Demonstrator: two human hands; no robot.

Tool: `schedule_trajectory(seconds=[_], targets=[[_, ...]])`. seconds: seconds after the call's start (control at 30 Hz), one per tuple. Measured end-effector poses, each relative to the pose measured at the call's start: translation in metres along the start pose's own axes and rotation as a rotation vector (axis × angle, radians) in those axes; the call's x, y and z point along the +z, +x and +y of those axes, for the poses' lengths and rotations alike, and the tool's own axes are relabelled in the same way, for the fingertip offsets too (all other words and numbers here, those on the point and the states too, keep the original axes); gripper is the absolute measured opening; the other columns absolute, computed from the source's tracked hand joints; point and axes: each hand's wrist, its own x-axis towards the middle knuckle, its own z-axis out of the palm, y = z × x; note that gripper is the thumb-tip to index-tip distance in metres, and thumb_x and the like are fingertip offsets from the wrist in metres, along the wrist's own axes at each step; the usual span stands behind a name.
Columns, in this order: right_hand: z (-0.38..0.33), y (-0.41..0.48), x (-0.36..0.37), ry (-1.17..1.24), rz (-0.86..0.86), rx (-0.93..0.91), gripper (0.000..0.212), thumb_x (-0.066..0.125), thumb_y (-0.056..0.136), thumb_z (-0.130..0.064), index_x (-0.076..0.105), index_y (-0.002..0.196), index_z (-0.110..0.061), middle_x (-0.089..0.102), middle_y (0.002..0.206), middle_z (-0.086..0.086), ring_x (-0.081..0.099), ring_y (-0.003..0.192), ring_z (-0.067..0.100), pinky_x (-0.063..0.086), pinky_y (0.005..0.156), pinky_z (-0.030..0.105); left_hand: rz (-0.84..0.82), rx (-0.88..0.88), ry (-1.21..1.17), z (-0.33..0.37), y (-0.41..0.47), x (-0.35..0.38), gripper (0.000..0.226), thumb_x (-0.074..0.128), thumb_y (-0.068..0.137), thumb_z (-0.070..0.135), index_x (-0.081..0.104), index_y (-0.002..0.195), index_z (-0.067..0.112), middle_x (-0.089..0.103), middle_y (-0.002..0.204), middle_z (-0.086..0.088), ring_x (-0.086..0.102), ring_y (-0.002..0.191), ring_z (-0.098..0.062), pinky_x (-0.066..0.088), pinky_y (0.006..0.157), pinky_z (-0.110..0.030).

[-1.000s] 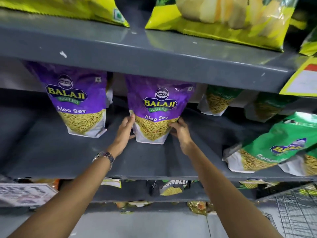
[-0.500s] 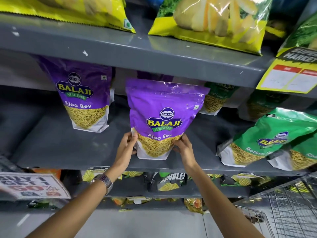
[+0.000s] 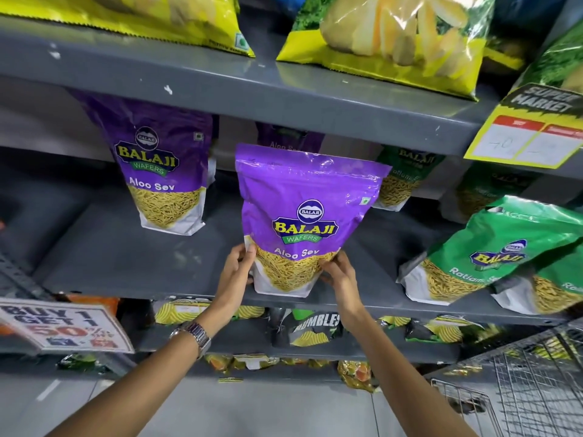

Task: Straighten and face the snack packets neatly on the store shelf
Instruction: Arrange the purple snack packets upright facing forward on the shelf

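A purple Aloo Sev packet point(image 3: 303, 212) stands upright at the front edge of the grey middle shelf point(image 3: 132, 263), label facing me. My left hand point(image 3: 236, 269) grips its lower left corner and my right hand point(image 3: 339, 275) grips its lower right corner. A second purple Aloo Sev packet point(image 3: 161, 171) stands upright further back on the left. A third purple packet point(image 3: 290, 140) shows partly behind the held one. Green Ratlami packets point(image 3: 492, 247) lean tilted at the right of the same shelf.
Yellow chip bags point(image 3: 388, 39) lie on the upper shelf. A yellow price tag point(image 3: 527, 134) hangs at the right. Lower shelves hold small snack bags point(image 3: 312, 329) and a "Buy 1 Get 1" sign point(image 3: 63, 326). A wire basket point(image 3: 530, 389) stands at the bottom right.
Both hands have pulled the purple packet forward from deep in the shelf to its front edge. Its top now shows fully below the upper shelf.
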Motion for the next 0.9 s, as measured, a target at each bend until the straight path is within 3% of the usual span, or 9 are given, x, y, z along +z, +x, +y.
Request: schedule_trajectory(seconds=[0.1,0.17,0.23,0.37,0.47,0.57,0.67,0.77,0.9], targets=[[0.001,-0.003,0.007,0.009,0.073,0.014,0.03,0.054,0.075,-0.025,0.053,0.106,-0.024,0.062,0.106,-0.004,0.061,0.097,0.005,0.052,0.082,0.018,-0.004,-0.02,0.009,-0.001,0.001,-0.001,0.031,0.038,0.094,0.039,0.047,0.118,0.021,0.059,0.11,0.003,0.057,0.1,-0.01,0.049,0.091,-0.041],[0.008,-0.014,0.015,-0.129,0.354,-0.114,0.041,0.058,0.076,-0.029,0.05,0.115,-0.018,0.058,0.114,-0.001,0.055,0.109,0.012,0.046,0.095,0.029,0.005,-0.017,0.007,-0.002,0.001,-0.005,0.037,0.039,0.094,0.039,0.048,0.123,0.018,0.058,0.121,-0.002,0.056,0.106,-0.011,0.049,0.09,-0.037],[0.015,-0.032,0.027,-0.306,0.55,-0.344,0.041,0.056,0.078,-0.029,0.049,0.115,-0.013,0.054,0.111,0.001,0.053,0.107,0.019,0.044,0.092,0.031,0.057,0.054,-0.02,0.0,0.002,-0.013,0.03,0.042,0.094,0.037,0.05,0.12,0.024,0.058,0.12,0.001,0.056,0.106,-0.007,0.049,0.084,-0.03],[0.012,-0.049,0.071,-0.412,0.131,-0.582,0.024,0.053,0.082,-0.019,0.05,0.105,-0.02,0.056,0.096,0.002,0.056,0.091,0.019,0.046,0.077,0.03,0.361,0.238,-0.161,0.018,0.015,-0.058,0.013,0.056,0.088,0.03,0.055,0.1,0.036,0.06,0.102,0.016,0.056,0.096,-0.004,0.044,0.084,-0.029],[0.002,-0.026,0.119,-0.618,-0.175,-0.621,0.027,0.054,0.083,-0.023,0.052,0.11,-0.019,0.061,0.103,0.0,0.056,0.096,0.014,0.046,0.082,0.032,0.606,0.341,-0.221,0.038,0.04,-0.111,0.018,0.055,0.083,0.028,0.053,0.101,0.031,0.06,0.097,0.014,0.056,0.09,-0.001,0.04,0.084,-0.028],[-0.004,0.007,0.172,-0.675,-0.176,-0.529,0.035,0.054,0.084,-0.027,0.052,0.117,-0.016,0.063,0.114,0.001,0.055,0.104,0.018,0.042,0.094,0.032,0.675,0.295,-0.234,0.052,0.073,-0.152,0.027,0.053,0.09,0.017,0.05,0.116,0.013,0.061,0.111,-0.001,0.056,0.098,-0.005,0.041,0.085,-0.019],[-0.009,0.041,0.214,-0.345,-0.089,-0.305,0.042,0.057,0.084,-0.014,0.046,0.125,-0.012,0.058,0.112,-0.007,0.055,0.1,0.001,0.042,0.092,0.015,0.601,0.187,-0.119,0.054,0.1,-0.177,0.043,0.048,0.094,0.019,0.04,0.134,0.003,0.045,0.142,-0.014,0.044,0.129,-0.02,0.039,0.09,-0.007],[-0.014,0.074,0.239,0.023,0.083,0.022,0.041,0.051,0.092,-0.009,0.04,0.131,-0.004,0.049,0.117,-0.002,0.051,0.101,0.005,0.041,0.076,0.006,0.489,0.094,0.055,0.051,0.115,-0.194,0.052,0.042,0.095,0.039,0.034,0.141,0.016,0.036,0.15,-0.004,0.035,0.137,-0.017,0.028,0.113,-0.03],[-0.006,0.101,0.241,-0.006,0.065,0.129,0.041,0.039,0.097,-0.025,0.039,0.132,-0.003,0.049,0.128,0.004,0.055,0.109,0.017,0.038,0.088,0.021,0.306,0.006,0.047,0.053,0.128,-0.203,0.052,0.03,0.094,0.052,0.036,0.139,0.025,0.04,0.146,-0.001,0.037,0.135,-0.02,0.034,0.109,-0.043]])
